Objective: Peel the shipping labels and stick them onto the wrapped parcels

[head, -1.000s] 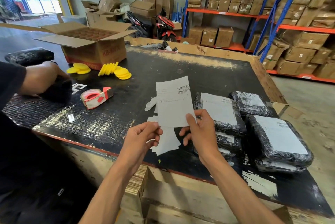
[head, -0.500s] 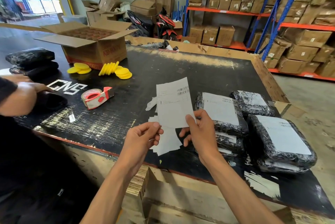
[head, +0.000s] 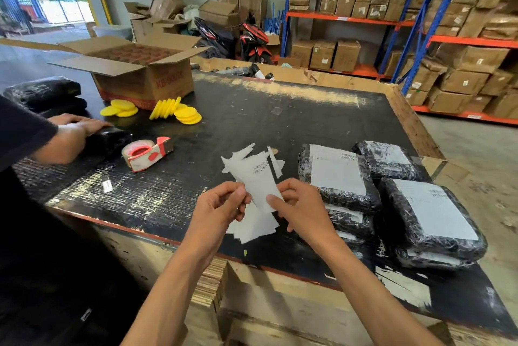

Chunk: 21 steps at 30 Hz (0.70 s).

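I hold a white shipping label [head: 259, 177] with a barcode above the near edge of the black table [head: 294, 115]. My left hand [head: 221, 207] pinches its left side and my right hand [head: 300, 211] pinches its lower right corner; the sheet is bent and tilted. More white sheets [head: 255, 226] lie on the table under my hands. To the right sit several black-wrapped parcels with white labels on top: one stack [head: 339, 177] beside my right hand, another [head: 431, 214] at the table's right edge, and a smaller one [head: 389, 160] behind.
A red tape dispenser [head: 147, 153] lies left of centre. Yellow discs [head: 179, 113] lie before an open cardboard box [head: 140, 70]. Another person's hand [head: 75, 135] rests on a black parcel [head: 109, 141] at the left. Shelving with cartons [head: 420, 23] stands behind.
The label was held flat and upright; it is now bent and tilted left between my hands. The other person's hand has come forward onto a black parcel at the left.
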{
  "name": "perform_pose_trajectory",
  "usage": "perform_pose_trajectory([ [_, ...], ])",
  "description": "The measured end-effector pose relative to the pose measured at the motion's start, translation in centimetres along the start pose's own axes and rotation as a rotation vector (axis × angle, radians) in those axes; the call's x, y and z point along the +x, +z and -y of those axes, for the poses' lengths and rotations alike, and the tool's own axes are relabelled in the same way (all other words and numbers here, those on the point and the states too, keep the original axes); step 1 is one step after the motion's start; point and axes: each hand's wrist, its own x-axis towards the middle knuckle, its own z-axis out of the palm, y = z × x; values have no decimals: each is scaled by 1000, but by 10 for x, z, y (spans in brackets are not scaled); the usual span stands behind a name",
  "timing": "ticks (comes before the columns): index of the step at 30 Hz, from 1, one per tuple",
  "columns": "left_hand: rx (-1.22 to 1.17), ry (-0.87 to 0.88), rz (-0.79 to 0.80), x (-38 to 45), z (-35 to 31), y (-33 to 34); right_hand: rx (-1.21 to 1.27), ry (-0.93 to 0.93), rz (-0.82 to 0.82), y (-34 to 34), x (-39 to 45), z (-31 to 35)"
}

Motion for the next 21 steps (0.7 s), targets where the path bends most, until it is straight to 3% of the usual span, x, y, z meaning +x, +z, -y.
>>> perform_pose_trajectory([
  [9, -19, 20, 23, -2, 3, 8, -143, -290, 140, -10, -3, 12],
  [13, -7, 18, 24, -3, 5, 8, 15, -244, 256, -12, -5, 20],
  [21, 117, 67, 47, -5, 2, 7, 130, -228, 271, -14, -9, 25],
])
